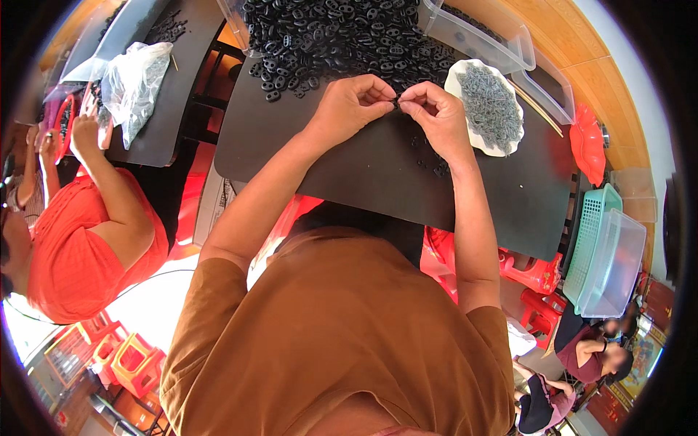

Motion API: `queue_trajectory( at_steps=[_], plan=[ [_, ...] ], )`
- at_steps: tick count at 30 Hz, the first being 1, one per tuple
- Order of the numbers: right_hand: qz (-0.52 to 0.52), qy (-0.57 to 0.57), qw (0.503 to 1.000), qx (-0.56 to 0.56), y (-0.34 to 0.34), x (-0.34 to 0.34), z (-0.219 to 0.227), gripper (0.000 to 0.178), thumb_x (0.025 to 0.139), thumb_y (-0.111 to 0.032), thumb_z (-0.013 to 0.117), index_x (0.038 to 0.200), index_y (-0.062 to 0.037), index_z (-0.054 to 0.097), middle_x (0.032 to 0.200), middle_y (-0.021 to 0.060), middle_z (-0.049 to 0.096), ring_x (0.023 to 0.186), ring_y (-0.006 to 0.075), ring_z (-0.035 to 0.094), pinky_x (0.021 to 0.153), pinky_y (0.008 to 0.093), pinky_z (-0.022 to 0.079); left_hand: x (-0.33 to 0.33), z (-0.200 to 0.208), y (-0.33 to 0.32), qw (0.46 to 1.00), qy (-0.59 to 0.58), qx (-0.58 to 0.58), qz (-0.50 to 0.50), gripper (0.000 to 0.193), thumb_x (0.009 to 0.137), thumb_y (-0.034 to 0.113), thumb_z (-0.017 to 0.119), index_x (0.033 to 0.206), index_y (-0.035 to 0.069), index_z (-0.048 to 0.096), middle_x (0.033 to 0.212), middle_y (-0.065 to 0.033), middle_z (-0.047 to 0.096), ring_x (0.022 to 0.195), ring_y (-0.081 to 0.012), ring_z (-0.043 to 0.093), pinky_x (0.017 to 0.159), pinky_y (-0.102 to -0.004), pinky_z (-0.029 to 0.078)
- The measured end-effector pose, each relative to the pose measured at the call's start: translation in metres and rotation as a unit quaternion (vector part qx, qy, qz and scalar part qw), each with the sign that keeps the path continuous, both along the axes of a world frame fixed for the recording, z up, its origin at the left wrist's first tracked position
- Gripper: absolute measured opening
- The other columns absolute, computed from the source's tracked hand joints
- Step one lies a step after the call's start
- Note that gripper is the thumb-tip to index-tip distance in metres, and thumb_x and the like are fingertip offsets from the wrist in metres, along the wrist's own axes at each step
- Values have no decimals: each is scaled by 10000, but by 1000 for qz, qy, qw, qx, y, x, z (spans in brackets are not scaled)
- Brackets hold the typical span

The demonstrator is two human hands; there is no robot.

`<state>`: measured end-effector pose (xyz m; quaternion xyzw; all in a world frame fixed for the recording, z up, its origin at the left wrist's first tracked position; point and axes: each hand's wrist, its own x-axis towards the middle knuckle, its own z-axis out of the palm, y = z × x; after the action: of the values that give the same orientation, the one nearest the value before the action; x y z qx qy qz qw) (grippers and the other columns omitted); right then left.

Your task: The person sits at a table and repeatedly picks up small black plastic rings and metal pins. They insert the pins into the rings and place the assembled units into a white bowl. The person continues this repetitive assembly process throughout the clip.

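Note:
My left hand (352, 107) and my right hand (440, 118) meet above the dark table (256, 134), each closed in a fingertip pinch. Between them is a tiny black piece (397, 102), mostly covered by the fingers. Just beyond my hands spreads a heap of black plastic pieces (342, 40), oval with two holes. To the right of my right hand, a white scalloped plate (451, 82) holds many small grey, thin pieces (488, 105), too fine to name. Several tiny black bits (436, 168) lie scattered beside my right wrist.
Clear plastic bins (487, 40) flank the heap. Thin wooden sticks (538, 110) lie right of the plate, near a red dish (587, 144). Green and clear baskets (592, 232) stand at the right. Leftward, a person in red (94, 247) works at another table with a plastic bag (138, 87).

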<state>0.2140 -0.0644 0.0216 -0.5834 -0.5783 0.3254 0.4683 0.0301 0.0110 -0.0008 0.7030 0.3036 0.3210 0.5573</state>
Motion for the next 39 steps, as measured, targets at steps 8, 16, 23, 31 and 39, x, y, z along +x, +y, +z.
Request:
queue_trajectory(
  at_steps=[8, 16, 23, 31, 39],
  plan=[
    [3, -49, 999, 22, -2, -4, 4, 83, 839, 12, 709, 903, -36, 686, 814, 6, 703, 716, 54, 611, 637, 226, 492, 0, 0, -1, 1000, -6, 5, -4, 159, 857, 20, 714, 1012, 0, 686, 919, -35, 708, 838, -82, 667, 783, -233, 548],
    [30, -183, 976, 113, -3, -11, 8, 84, 859, 7, 653, 927, -41, 639, 832, 82, 660, 720, 226, 649, 625, 314, 507, -1, 2, -3, 1000, -8, 7, -9, 164, 853, 1, 698, 1014, -5, 669, 927, -49, 716, 852, -95, 684, 785, -242, 552],
    [59, -246, 959, 128, -3, -11, 10, 78, 885, -29, 634, 952, -57, 605, 792, 102, 649, 715, 281, 658, 628, 363, 511, 0, 4, -4, 1000, -14, 11, -16, 156, 853, 5, 703, 1004, 0, 666, 912, -48, 718, 829, -91, 679, 764, -243, 552],
    [58, -112, 992, 14, -5, -2, 8, 137, 884, -42, 689, 1010, -41, 637, 801, 67, 709, 713, 134, 680, 663, 263, 530, 0, 0, -1, 1000, -10, -23, -13, 180, 861, 11, 702, 1034, 6, 651, 922, -54, 709, 846, -90, 674, 763, -234, 545],
    [36, -213, 971, 101, -5, -3, 10, 157, 867, -78, 686, 1015, -71, 632, 871, 88, 693, 756, 264, 687, 656, 349, 538, 0, 0, -1, 1000, 3, -10, -8, 180, 857, 13, 706, 1028, 4, 650, 926, -55, 704, 850, -92, 676, 765, -238, 547]
  ],
)
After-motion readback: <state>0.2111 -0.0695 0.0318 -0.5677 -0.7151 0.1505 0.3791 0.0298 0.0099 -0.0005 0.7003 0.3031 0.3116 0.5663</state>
